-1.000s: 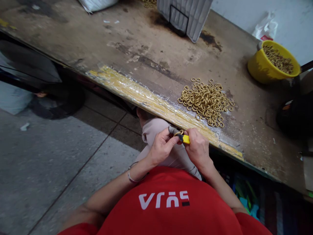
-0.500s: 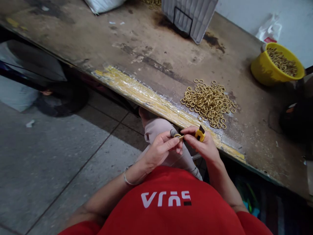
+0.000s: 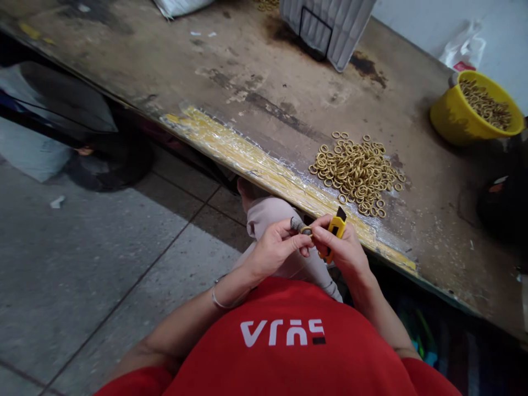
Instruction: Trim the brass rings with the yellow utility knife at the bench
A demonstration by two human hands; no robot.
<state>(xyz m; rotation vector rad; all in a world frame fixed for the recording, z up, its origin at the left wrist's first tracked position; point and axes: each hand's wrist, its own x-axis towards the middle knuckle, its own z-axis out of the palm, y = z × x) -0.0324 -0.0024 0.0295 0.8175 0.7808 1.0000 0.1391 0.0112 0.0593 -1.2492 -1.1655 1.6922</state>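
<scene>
Just below the table's edge, my left hand (image 3: 277, 246) pinches a brass-coloured ring (image 3: 306, 231). A dark grey wrapping covers one of its fingertips. My right hand (image 3: 345, 248) is closed around a yellow utility knife (image 3: 337, 226) whose dark blade points up and away, and its fingertips touch the ring's right side. The two hands nearly meet. Beyond them, a pile of similar rings (image 3: 358, 175) lies on the worn table (image 3: 256, 71).
A yellow bucket (image 3: 449, 118) full of rings stands at the right. A grey ribbed container (image 3: 325, 27) sits at the back. Yellow tape under clear film (image 3: 247, 159) lines the table's front edge. A white bag (image 3: 181, 6) lies at the back left.
More of the yellow knife's body shows now, and it stands more upright in my right hand. The ring between my fingertips has turned to show its opening. The view has shifted slightly.
</scene>
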